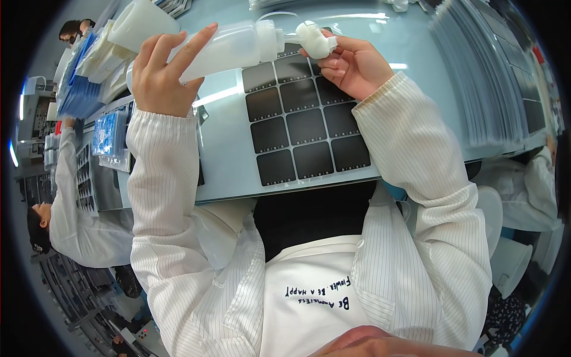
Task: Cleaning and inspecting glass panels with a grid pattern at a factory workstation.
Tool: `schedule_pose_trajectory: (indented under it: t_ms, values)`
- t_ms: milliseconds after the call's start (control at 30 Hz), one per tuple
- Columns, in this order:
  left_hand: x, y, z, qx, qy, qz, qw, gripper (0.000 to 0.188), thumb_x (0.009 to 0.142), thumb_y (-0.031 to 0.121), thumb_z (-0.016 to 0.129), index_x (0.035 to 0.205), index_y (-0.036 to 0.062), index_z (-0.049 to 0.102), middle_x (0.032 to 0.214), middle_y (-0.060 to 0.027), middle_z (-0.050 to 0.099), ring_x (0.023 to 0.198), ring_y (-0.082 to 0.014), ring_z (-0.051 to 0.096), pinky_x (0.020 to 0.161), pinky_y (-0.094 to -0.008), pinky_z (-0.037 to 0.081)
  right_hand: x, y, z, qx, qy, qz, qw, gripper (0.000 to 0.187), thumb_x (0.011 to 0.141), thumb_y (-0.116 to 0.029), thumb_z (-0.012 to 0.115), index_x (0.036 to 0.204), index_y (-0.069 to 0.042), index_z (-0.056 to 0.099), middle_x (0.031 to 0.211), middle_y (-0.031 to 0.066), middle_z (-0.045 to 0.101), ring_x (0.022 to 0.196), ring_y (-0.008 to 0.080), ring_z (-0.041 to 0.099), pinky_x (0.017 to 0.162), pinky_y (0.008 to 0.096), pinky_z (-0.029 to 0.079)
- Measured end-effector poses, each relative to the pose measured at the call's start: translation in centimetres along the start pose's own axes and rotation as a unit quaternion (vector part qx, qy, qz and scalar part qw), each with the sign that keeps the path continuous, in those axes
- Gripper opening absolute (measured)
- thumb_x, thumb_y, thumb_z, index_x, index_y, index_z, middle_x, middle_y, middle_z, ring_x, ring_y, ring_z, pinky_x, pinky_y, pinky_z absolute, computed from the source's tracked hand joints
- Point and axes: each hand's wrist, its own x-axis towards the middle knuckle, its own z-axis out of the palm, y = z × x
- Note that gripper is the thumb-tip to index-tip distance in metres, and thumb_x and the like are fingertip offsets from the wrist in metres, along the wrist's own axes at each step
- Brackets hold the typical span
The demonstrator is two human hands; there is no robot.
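My left hand (163,74) grips a translucent white squeeze bottle (229,50) by its base end, with the index finger stretched along it. The bottle is tipped on its side, its cap end toward the right. From the cap a thin curved tube reaches toward a wad of white cloth or cotton (315,40). That wad is pinched in the fingers of my right hand (355,64), close to the bottle's cap. Below both hands lies a sheet of dark rectangular panels (306,127) in a grid, flat on the pale table (226,160).
A white cylindrical container (144,27) stands at the far left, beside stacked blue and white packets (89,77). Blue plastic packs (110,134) lie nearer. At the right rises a tall stack of clear-edged sheets (476,77). Co-workers in white coats sit left (89,220) and right (517,187).
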Motion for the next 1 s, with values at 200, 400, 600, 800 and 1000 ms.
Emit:
schedule_pose_trajectory:
  t_ms: [200, 400, 600, 800, 1000]
  values:
    - [0.1, -0.3, 0.1, -0.013, -0.004, 0.007, 1.0, 0.077, 0.05, 0.008, 0.089, 0.117, 0.0362, 0.064, 0.095, 0.0004, 0.064, 0.093, -0.0206, 0.06, 0.075, -0.037, 0.056, 0.3, 0.1, -0.4, 0.0, -0.019, -0.005, 1.0, 0.035, 0.096, -0.012, 0.042, 0.128, 0.001, 0.042, 0.111, 0.0285, 0.056, 0.058, 0.0052, 0.039, 0.051, 0.0173, 0.042]
    - [0.3, 0.5, 0.2, -0.05, -0.016, -0.027, 0.998, 0.072, 0.052, 0.012, 0.089, 0.116, 0.0339, 0.065, 0.093, -0.0006, 0.064, 0.092, -0.0217, 0.06, 0.075, -0.0377, 0.056, 0.1, -0.7, -0.1, -0.014, -0.037, -0.045, 0.998, 0.034, 0.097, -0.014, 0.041, 0.128, 0.001, 0.043, 0.112, 0.028, 0.056, 0.058, 0.005, 0.039, 0.052, 0.0172, 0.043]
    - [0.8, 2.6, 0.8, -0.081, -0.082, -0.098, 0.989, 0.063, 0.065, 0.02, 0.084, 0.123, 0.0211, 0.06, 0.102, -0.0034, 0.065, 0.089, -0.0208, 0.063, 0.082, -0.0347, 0.053, 1.8, -1.1, -1.2, 0.074, -0.22, -0.099, 0.968, 0.032, 0.095, -0.014, 0.048, 0.123, 0.001, 0.05, 0.099, 0.0149, 0.06, 0.055, 0.0073, 0.045, 0.052, 0.02, 0.043]
    - [3.9, 2.6, 1.2, -0.205, -0.1, -0.255, 0.94, 0.058, 0.065, 0.021, 0.082, 0.115, 0.0034, 0.057, 0.108, -0.0159, 0.065, 0.099, -0.0273, 0.064, 0.082, -0.0354, 0.051, 2.2, -1.8, -3.8, 0.124, -0.355, -0.07, 0.924, 0.034, 0.095, -0.015, 0.048, 0.127, -0.003, 0.049, 0.089, 0.0074, 0.06, 0.058, 0.0099, 0.048, 0.051, 0.0225, 0.041]
    - [0.3, -4.7, 8.6, -0.359, 0.06, -0.425, 0.829, 0.078, 0.067, 0.02, 0.083, 0.125, -0.011, 0.04, 0.11, -0.0227, 0.06, 0.098, -0.0275, 0.062, 0.081, -0.0336, 0.051, 2.6, -1.2, -3.2, -0.011, -0.01, -0.093, 0.996, 0.026, 0.093, -0.016, 0.054, 0.114, -0.001, 0.057, 0.084, 0.0048, 0.06, 0.06, 0.0098, 0.051, 0.052, 0.0221, 0.041]
